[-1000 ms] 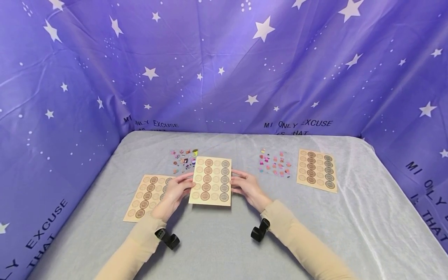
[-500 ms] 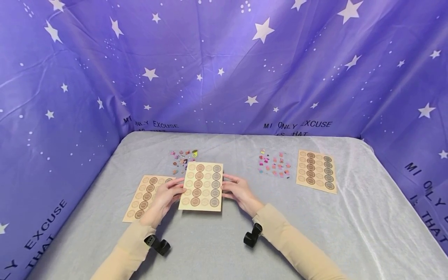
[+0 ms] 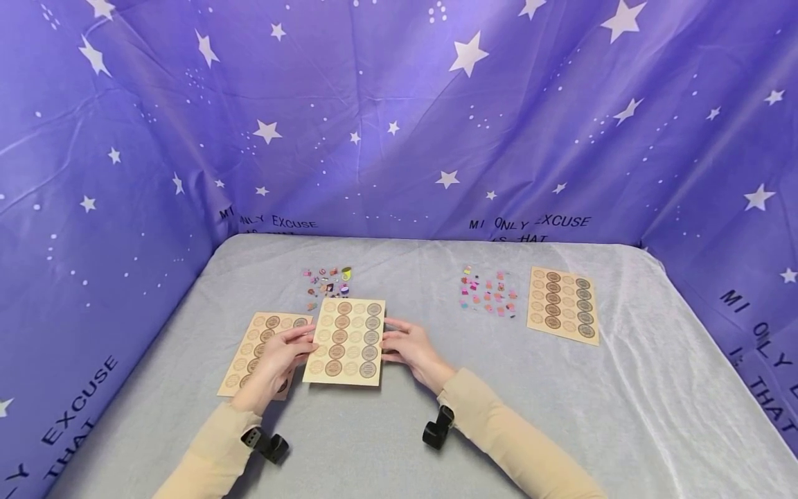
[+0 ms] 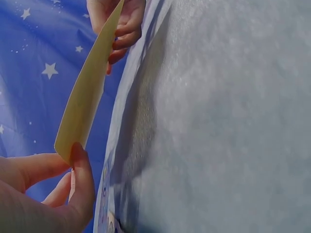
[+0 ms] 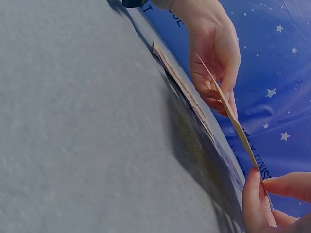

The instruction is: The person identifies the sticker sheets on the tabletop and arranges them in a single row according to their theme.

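Note:
A tan sheet of round stickers (image 3: 346, 342), in columns of light, brown and grey circles, is held up above the table. My left hand (image 3: 274, 360) pinches its left edge between thumb and fingers. On the opposite edge, my right hand (image 3: 414, 350) pinches it too. Both wrist views show the sheet edge-on, a gap and a shadow between it and the cloth. A second sticker sheet (image 3: 242, 357) lies flat at the left, partly covered by my left hand and the held sheet. Just behind the held sheet lies a clear sheet of small colourful stickers (image 3: 327, 281), its near part hidden.
Grey cloth covers the table (image 3: 455, 457). At the back right lie another clear sheet of pink stickers (image 3: 492, 294) and a third tan sticker sheet (image 3: 563, 305). A purple star-patterned curtain (image 3: 399, 125) encloses the back and sides.
Both hands have moved left and toward the person with the sticker sheet. It now overlaps the corner of the left sheet in view, and more of the clear sheet behind shows.

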The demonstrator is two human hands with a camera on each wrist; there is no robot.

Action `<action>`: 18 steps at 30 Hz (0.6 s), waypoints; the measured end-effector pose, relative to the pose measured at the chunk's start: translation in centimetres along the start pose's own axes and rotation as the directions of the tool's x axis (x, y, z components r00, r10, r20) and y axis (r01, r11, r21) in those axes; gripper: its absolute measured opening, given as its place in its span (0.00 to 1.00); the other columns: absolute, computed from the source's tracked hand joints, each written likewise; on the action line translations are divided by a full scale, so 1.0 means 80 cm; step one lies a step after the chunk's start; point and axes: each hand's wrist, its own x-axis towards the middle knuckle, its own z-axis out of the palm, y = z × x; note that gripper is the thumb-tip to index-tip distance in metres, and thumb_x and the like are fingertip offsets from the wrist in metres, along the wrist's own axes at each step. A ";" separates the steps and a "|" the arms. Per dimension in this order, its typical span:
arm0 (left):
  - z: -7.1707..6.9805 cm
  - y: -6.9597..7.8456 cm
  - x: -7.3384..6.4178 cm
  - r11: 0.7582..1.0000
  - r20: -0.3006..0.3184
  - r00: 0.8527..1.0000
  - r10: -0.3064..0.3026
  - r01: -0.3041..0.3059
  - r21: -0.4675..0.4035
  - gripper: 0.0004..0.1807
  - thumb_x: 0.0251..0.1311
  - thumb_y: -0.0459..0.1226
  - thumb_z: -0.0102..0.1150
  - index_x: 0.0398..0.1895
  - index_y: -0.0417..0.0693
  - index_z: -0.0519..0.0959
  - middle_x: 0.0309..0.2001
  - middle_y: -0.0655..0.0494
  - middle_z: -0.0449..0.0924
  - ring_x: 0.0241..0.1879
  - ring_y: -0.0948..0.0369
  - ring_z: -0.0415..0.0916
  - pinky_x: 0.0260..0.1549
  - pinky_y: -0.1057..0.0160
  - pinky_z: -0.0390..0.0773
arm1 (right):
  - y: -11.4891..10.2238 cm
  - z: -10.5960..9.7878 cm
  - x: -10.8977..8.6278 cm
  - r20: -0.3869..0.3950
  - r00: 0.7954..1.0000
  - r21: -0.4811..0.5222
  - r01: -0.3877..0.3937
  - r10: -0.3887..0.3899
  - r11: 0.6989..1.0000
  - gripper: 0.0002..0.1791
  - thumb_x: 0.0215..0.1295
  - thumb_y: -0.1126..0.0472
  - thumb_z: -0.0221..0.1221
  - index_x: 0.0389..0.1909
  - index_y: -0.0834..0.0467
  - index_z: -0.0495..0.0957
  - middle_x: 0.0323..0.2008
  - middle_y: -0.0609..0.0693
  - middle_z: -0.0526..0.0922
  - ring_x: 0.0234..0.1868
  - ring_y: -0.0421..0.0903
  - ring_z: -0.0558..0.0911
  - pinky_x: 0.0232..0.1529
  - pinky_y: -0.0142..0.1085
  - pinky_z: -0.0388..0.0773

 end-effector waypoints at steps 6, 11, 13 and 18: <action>-0.010 0.000 -0.001 0.989 -0.009 1.000 0.029 -0.028 0.149 0.26 0.48 0.23 0.56 0.54 0.29 0.67 0.27 0.59 0.80 0.24 0.69 0.75 0.23 0.72 0.76 | 0.004 0.007 -0.001 0.014 1.000 -0.008 -0.001 0.001 1.000 0.30 0.48 0.80 0.52 0.57 0.68 0.64 0.32 0.57 0.79 0.27 0.44 0.80 0.31 0.36 0.80; -0.015 -0.004 0.000 0.984 -0.001 0.999 0.037 -0.037 0.176 0.26 0.46 0.22 0.56 0.53 0.28 0.67 0.25 0.60 0.78 0.23 0.68 0.75 0.23 0.71 0.77 | -0.002 0.013 -0.007 0.022 1.000 -0.034 0.008 -0.008 0.999 0.29 0.49 0.80 0.52 0.56 0.70 0.63 0.33 0.60 0.78 0.26 0.43 0.79 0.32 0.38 0.80; -0.018 -0.007 0.002 0.986 0.013 1.000 0.026 -0.028 0.165 0.26 0.45 0.22 0.57 0.53 0.29 0.68 0.24 0.60 0.78 0.23 0.68 0.75 0.23 0.71 0.78 | -0.001 0.014 -0.008 0.026 1.000 -0.043 0.014 -0.013 0.999 0.29 0.49 0.80 0.53 0.56 0.71 0.63 0.33 0.60 0.78 0.26 0.43 0.79 0.32 0.39 0.80; -0.023 -0.007 -0.001 0.987 0.062 0.998 0.022 -0.031 0.158 0.26 0.44 0.22 0.57 0.51 0.28 0.68 0.22 0.61 0.78 0.22 0.67 0.76 0.22 0.70 0.78 | 0.007 0.015 -0.002 0.018 1.000 -0.054 0.008 -0.007 0.998 0.29 0.49 0.80 0.53 0.56 0.71 0.63 0.31 0.59 0.78 0.24 0.44 0.79 0.30 0.39 0.80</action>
